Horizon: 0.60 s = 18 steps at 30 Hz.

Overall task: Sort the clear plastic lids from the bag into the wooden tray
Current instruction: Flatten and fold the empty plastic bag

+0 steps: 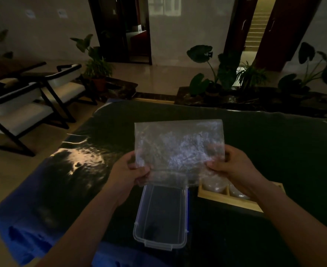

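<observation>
Both hands hold the bag (178, 147) up in the air above the table (274, 151). The left hand (131, 170) pinches its lower left corner, with the thumb on top and the fingers curled under. The right hand (234, 166) grips the lower right edge in the same way. The bag is flat and wrinkled. Under it stands a clear box (159, 245). Just right of the box is the tray (226, 201), with lids (214, 186) in its compartments.

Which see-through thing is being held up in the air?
The plastic bag: the left hand and the right hand pinch its bottom corners. The see-through box lies below on the table, untouched.
</observation>
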Motion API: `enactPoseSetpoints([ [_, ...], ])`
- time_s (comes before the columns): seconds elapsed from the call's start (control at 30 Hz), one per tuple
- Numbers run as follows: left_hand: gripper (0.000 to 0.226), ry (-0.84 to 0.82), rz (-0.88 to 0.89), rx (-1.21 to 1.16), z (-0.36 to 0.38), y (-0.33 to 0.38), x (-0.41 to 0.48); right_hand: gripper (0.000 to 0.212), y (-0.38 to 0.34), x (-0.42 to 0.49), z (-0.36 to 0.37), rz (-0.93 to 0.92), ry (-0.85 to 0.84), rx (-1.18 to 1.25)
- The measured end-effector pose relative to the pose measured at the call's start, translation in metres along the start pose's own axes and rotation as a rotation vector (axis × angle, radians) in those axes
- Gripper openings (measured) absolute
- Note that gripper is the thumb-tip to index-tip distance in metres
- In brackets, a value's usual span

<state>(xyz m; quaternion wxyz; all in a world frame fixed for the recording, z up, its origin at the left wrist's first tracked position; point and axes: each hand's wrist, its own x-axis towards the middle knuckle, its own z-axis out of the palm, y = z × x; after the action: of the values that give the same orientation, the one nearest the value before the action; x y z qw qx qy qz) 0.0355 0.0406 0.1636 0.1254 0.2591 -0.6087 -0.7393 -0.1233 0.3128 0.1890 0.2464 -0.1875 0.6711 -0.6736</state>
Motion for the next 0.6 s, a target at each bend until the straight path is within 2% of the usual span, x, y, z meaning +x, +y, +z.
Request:
enactPoseSetpoints([
  [0.1,0.060,-0.003,0.001,-0.045,-0.001,0.001,-0.002,0.048,-0.002,-0.001,0.001,-0.033,0.087,-0.010],
  [0.17,0.072,-0.012,0.024,0.041,-0.003,0.000,-0.003,0.038,-0.004,0.000,0.002,-0.056,0.105,-0.070],
  [0.27,0.103,0.065,0.094,0.078,-0.004,0.009,-0.008,0.033,-0.013,0.002,-0.002,-0.073,0.063,-0.186],
  [0.33,0.113,0.160,0.187,0.218,0.001,0.021,-0.008,0.029,-0.022,0.004,-0.004,-0.090,0.005,-0.295],
  [0.4,0.108,0.134,0.268,0.541,0.009,0.037,-0.005,0.027,-0.033,0.008,-0.002,-0.107,-0.071,-0.437],
  [0.5,0.081,-0.185,0.206,0.909,0.018,0.055,0.002,0.027,-0.049,0.014,0.005,-0.123,-0.112,-0.488],
  [0.57,0.057,-0.253,0.161,0.962,0.022,0.057,0.001,0.029,-0.057,0.018,0.005,-0.141,-0.057,-0.432],
  [0.6,0.045,-0.233,0.167,0.890,0.023,0.053,0.000,0.032,-0.059,0.019,0.004,-0.139,0.002,-0.363],
])
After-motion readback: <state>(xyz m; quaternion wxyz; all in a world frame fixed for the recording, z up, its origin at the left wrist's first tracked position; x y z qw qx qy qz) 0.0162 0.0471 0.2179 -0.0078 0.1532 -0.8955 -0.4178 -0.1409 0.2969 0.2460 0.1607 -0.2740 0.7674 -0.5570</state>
